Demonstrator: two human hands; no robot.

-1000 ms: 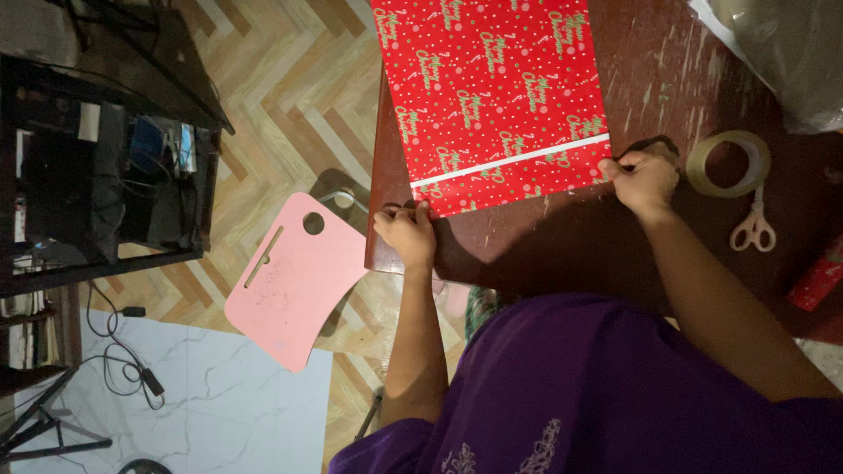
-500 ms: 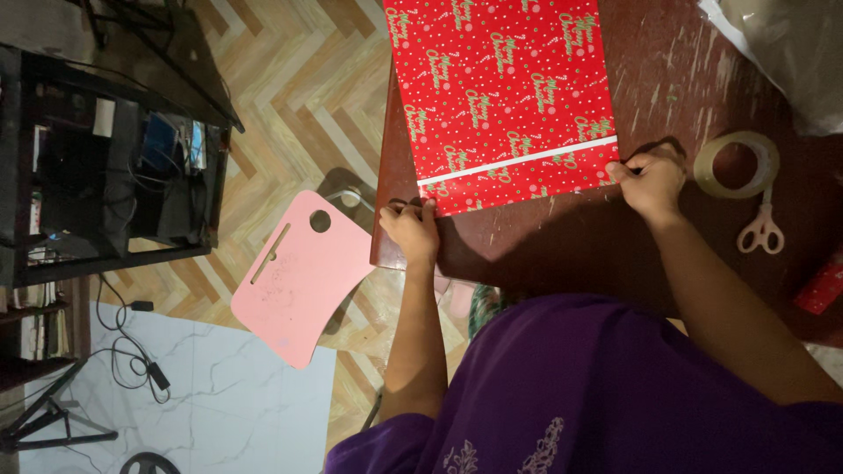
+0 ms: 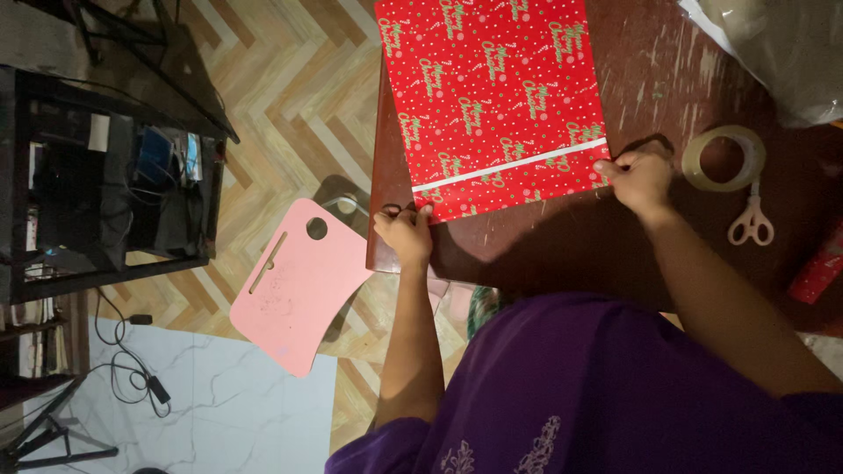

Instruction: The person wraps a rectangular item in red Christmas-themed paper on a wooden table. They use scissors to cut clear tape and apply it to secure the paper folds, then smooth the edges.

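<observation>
Clear tape roll (image 3: pixel 723 158), scissors (image 3: pixel 751 221), beside right hand (image 3: pixel 640 180)

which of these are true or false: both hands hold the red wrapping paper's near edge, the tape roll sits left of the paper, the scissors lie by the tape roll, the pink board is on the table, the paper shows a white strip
1. Both hands hold the near edge of the red wrapping paper: true; the left hand and right hand pinch its two near corners.
2. The tape roll sits left of the paper: false; it lies to the right, past the right hand.
3. The scissors lie by the tape roll: true.
4. The pink board is on the table: false; it is down by the floor, left of the table.
5. The paper shows a white strip: true, near the folded edge.
</observation>
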